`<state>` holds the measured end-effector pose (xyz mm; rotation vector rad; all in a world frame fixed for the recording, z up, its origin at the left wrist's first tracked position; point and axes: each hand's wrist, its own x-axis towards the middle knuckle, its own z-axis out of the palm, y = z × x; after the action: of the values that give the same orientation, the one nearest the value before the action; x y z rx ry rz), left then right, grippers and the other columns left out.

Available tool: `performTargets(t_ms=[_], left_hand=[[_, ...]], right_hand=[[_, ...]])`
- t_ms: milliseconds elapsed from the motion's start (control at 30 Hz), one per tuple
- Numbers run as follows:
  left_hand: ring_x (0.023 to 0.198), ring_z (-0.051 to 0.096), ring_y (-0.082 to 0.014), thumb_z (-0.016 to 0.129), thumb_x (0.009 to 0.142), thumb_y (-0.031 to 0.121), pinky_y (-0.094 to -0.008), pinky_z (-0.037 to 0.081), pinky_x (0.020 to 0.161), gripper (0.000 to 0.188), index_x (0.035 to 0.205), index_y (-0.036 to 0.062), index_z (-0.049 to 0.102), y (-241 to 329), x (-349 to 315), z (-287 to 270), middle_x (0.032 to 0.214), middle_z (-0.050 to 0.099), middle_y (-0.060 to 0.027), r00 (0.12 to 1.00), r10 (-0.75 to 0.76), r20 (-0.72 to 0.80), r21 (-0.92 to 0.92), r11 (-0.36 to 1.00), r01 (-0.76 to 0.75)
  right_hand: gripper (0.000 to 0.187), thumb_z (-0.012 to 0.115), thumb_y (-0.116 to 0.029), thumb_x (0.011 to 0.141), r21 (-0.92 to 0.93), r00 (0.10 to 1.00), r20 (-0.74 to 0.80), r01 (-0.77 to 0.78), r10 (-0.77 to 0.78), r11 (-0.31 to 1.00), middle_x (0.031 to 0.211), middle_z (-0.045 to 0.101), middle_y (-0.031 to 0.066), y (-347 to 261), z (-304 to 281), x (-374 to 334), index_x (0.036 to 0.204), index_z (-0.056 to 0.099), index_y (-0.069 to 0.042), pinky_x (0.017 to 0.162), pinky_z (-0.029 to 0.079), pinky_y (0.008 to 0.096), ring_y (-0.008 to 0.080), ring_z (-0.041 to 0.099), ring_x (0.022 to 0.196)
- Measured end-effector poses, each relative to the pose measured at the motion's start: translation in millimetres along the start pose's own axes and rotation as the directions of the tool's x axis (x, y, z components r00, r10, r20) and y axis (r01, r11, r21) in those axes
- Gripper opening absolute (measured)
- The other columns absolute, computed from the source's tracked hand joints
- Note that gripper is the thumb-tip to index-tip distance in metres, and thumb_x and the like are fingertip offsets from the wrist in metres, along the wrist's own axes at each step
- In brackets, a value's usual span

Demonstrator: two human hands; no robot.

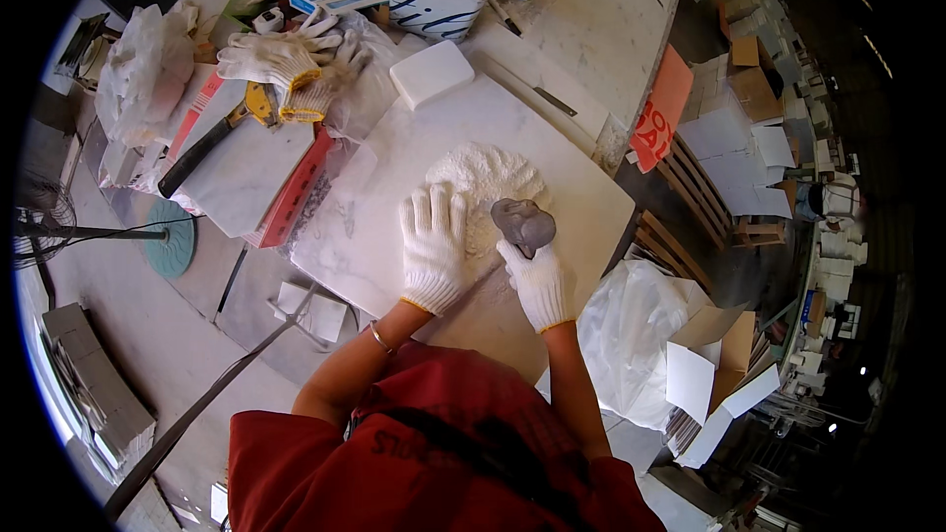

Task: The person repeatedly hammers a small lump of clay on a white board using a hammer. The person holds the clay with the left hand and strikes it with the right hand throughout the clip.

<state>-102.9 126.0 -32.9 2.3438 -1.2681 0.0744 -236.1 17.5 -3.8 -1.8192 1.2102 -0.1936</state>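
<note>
From where I sit, the pale slab (pixel 576 167) takes up the middle of my view, turned so one corner points away from the wearer; set that way, I'd judge, it gives both arms an open approach over the near edges. Midway across it is the ridged white relief (pixel 490 169), within easy reach. The hands are apart. The left hand (pixel 434 244) is palm down and spread flat, fingertips at the relief's left rim, probably to steady things and take some weight. The right hand (pixel 538 284) is closed on the grey rounded piece (pixel 525 225) at the relief's near right side, its bulk facing away from the wrist, likely for control; I cannot tell what kind of piece it is.

Around that, I see an open carton (pixel 731 360) off the right edge, with a clear plastic bag (pixel 631 335) nearer the slab. The red-sided stack (pixel 258 163) crowds the left corner, bearing a hammer (pixel 212 143). A white block (pixel 432 74) near the far corner would obstruct a long reach, and a thin blade (pixel 555 101) lies just beyond the far right edge.
</note>
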Motion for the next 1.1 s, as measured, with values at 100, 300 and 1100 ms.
performTargets(t_ms=[100, 300, 1100], left_hand=[[0.131, 0.045, -0.0451, 0.079, 0.073, 0.055, -0.0584, 0.033, 0.113, 0.086, 0.134, -0.0018, 0.055, 2, 2, 9, 0.138, 0.051, -0.0237, 1.000, 0.012, -0.009, 0.045, 0.999, -0.012], [0.131, 0.045, -0.0454, 0.083, 0.068, 0.054, -0.0595, 0.032, 0.114, 0.091, 0.134, -0.0012, 0.054, 1, 0, -5, 0.138, 0.051, -0.0233, 1.000, -0.011, -0.022, -0.105, 0.994, 0.009], [0.132, 0.044, -0.0454, 0.084, 0.068, 0.054, -0.0590, 0.034, 0.113, 0.089, 0.132, -0.0010, 0.055, 0, 3, 4, 0.140, 0.050, -0.0242, 0.998, -0.038, 0.047, -0.022, 0.999, 0.039]], right_hand=[[0.034, 0.077, -0.030, 0.093, 0.060, 0.994, 0.104, -0.050, 0.044, 0.997, 0.071, 0.063, 0.0045, 32, 11, 20, 0.112, 0.064, -0.005, 0.047, 0.045, 0.0273, 0.0129, 0.058, 0.053], [0.028, 0.078, -0.022, 0.095, 0.320, 0.963, 0.160, -0.258, 0.217, 0.912, 0.075, 0.066, 0.0044, -58, -29, -12, 0.115, 0.065, -0.009, 0.044, 0.041, 0.0245, 0.0081, 0.055, 0.049], [0.026, 0.076, -0.024, 0.096, 0.179, 0.979, 0.151, -0.162, 0.135, 0.970, 0.073, 0.063, 0.0051, 19, 17, 15, 0.108, 0.065, -0.004, 0.047, 0.044, 0.0258, 0.0121, 0.059, 0.056]])
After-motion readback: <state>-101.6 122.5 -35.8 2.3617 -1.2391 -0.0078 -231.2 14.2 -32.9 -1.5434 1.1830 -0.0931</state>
